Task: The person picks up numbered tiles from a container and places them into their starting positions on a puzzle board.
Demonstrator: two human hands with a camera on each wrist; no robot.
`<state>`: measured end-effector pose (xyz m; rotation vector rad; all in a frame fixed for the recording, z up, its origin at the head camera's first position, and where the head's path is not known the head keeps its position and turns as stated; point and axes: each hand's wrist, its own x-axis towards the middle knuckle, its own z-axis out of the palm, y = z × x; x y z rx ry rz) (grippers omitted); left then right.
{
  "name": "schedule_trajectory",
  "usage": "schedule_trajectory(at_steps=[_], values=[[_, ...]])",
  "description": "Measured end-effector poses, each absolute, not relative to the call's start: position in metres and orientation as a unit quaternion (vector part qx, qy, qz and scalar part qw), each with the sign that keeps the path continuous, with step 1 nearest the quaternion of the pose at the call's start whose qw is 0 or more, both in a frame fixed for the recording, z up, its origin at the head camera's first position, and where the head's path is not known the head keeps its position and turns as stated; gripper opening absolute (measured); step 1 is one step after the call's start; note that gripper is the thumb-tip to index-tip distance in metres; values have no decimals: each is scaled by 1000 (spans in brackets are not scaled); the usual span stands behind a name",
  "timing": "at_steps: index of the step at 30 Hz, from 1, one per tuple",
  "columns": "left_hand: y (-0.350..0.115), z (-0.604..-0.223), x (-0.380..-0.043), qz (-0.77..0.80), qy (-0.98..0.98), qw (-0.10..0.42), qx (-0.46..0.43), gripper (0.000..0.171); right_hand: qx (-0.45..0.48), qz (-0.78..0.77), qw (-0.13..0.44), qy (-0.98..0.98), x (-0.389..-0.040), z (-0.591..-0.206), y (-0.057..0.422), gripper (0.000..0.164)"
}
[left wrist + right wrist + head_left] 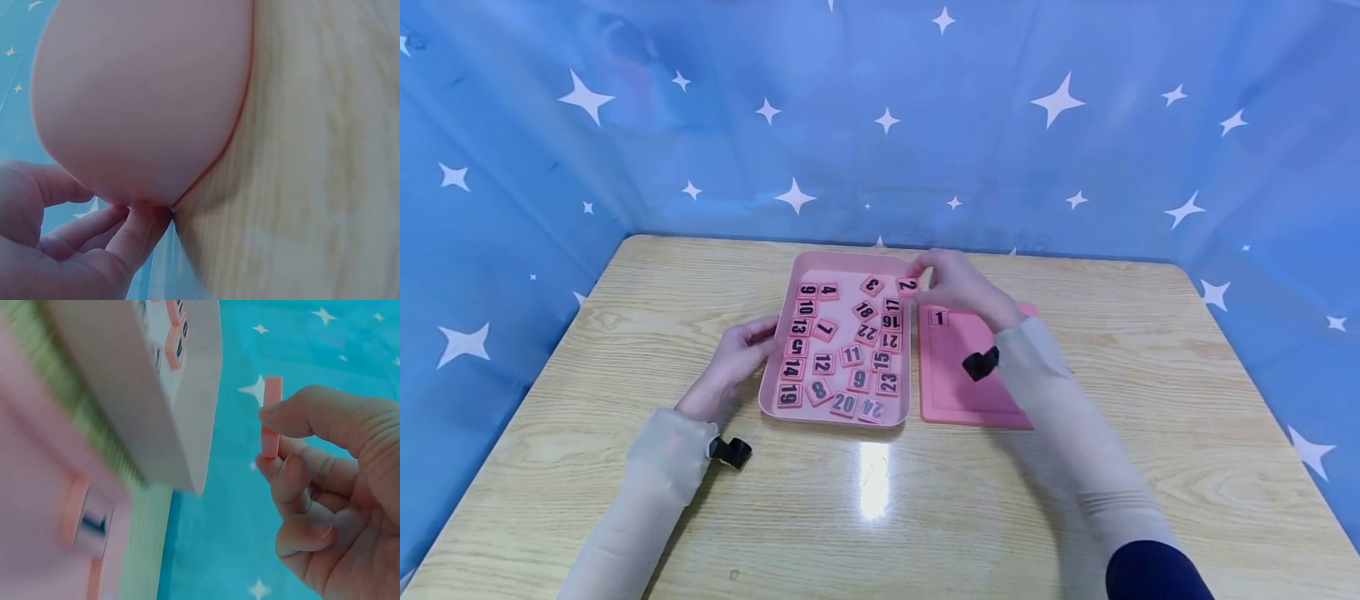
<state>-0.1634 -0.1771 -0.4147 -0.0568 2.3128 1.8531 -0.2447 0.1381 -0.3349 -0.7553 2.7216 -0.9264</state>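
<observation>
My left hand grips the left side of a pink tray. In the left wrist view its thumb and fingers meet at the edge of the tray's outer wall. The tray holds several pink number tiles, some turned sideways or upside down. Over the tray's upper right corner, my right hand pinches the number 2 tile between thumb and fingers. That tile is seen edge-on in the right wrist view, raised apart from the tray. The number 1 tile lies in the top left corner of a pink frame board.
The frame board sits right beside the tray on a wood-grain table, partly covered by my right forearm. Behind the table hangs a blue curtain with white stars. Black wrist cameras are strapped to both sleeves.
</observation>
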Motion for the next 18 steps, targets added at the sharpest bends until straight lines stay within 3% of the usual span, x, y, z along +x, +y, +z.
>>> schedule_trajectory(at_steps=[9, 18], values=[[-176, -412, -162, 619, 780, 87, -25, 45, -258, -276, 102, 920, -221, -354, 191, 29], [-175, -411, -161, 621, 778, 92, -25, 46, -260, -265, 118, 921, -211, -375, 215, 28]])
